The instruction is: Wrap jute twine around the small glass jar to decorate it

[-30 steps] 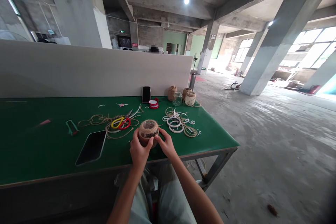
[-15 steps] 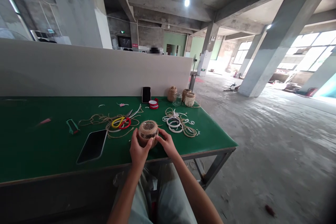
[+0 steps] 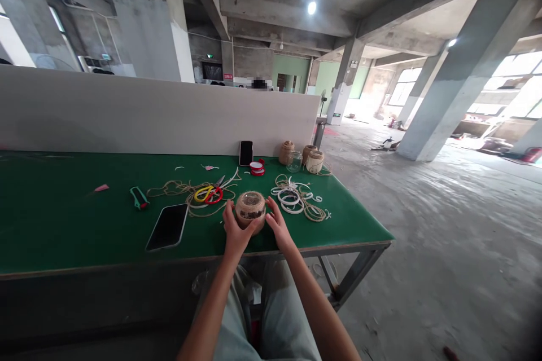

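**Q:** Item in hand?

**A:** One twine-wrapped jar [image 3: 250, 208], upright above the near edge of the green table [image 3: 63, 220], lower centre of the frame, round top facing up, its short axis near vertical.

**Q:** Grip?

**A:** Closed on the jar from both sides: left hand [image 3: 235, 232] low on it, right hand [image 3: 279, 224] with fingertips against it.

**Q:** Nearby?

**A:** Left: black phone [image 3: 168, 227], scissors [image 3: 207, 194]. Right: white rings [image 3: 289, 198] in loose twine [image 3: 313, 213].

**Q:** Farther?

**A:** Upper centre: clear glass jar [image 3: 294, 162], two twine balls [image 3: 287, 152], white partition [image 3: 156, 113].
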Demonstrator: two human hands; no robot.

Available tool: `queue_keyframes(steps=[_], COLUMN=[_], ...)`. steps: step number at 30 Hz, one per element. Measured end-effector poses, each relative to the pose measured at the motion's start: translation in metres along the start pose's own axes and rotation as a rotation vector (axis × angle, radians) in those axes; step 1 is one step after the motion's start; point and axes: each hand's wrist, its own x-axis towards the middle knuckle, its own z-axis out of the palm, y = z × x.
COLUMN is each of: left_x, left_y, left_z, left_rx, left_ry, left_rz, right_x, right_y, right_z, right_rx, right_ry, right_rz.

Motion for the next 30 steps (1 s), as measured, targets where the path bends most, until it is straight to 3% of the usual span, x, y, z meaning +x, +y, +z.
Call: queue_keyframes(steps=[6,10,20,30], left_x=[0.003,0.004,0.006,0.007], left_y=[-0.007,-0.008,-0.015,-0.007], left_z=[-0.003,-0.005,-0.009,-0.008], left_rx=[-0.207,-0.248,-0.218,-0.155], left_ry=[-0.112,-0.121,-0.009,-0.128], left_rz=[-0.09,-0.105,-0.157,-0.167], right_x=[0.0,0.0,0.001,-0.002], right_y=[0.006,0.008,0.009,-0.003], right_z=[0.007,0.012,0.0,0.009], right_rx=[-0.185,-0.268,0.134,0.022], right_ry=[0.005,0.049,-0.024,-0.091], right_rz=[-0.02,-0.03,0.035,0.001])
